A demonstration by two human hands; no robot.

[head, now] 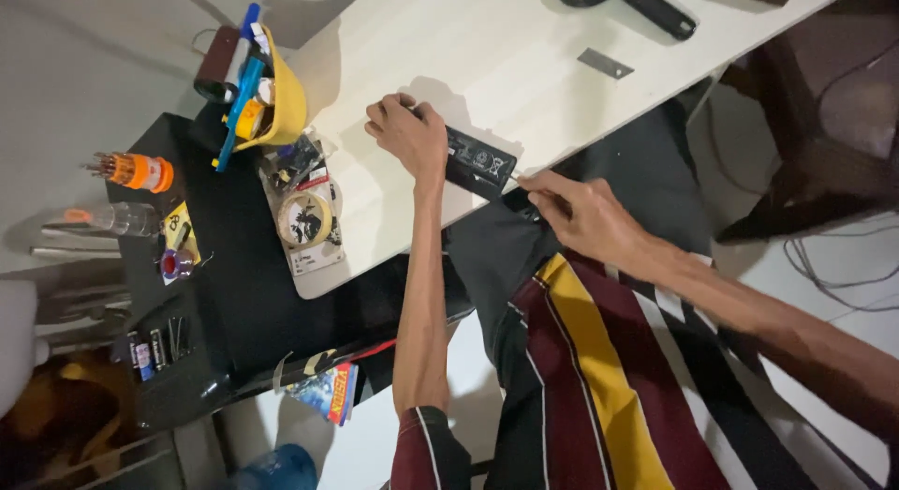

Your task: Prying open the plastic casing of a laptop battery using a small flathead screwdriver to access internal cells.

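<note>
A flat black rectangular battery pack point(479, 162) lies on the white table point(524, 59) near its front edge. My left hand point(407, 134) rests on the pack's far end, fingers curled over it and pressing it down. My right hand point(581, 214) sits at the table edge with thumb and forefinger pinched together at the pack's near corner. They hold a small thin piece, too small to make out. A dark object under those fingertips is partly hidden.
A yellow holder point(281, 96) full of tools, a tape roll point(304, 218) and small packets sit at the table's left end. A black case point(225, 293) holds an orange bit set point(140, 171). A black magnifier point(646, 3) and a metal blade point(604, 64) lie further back.
</note>
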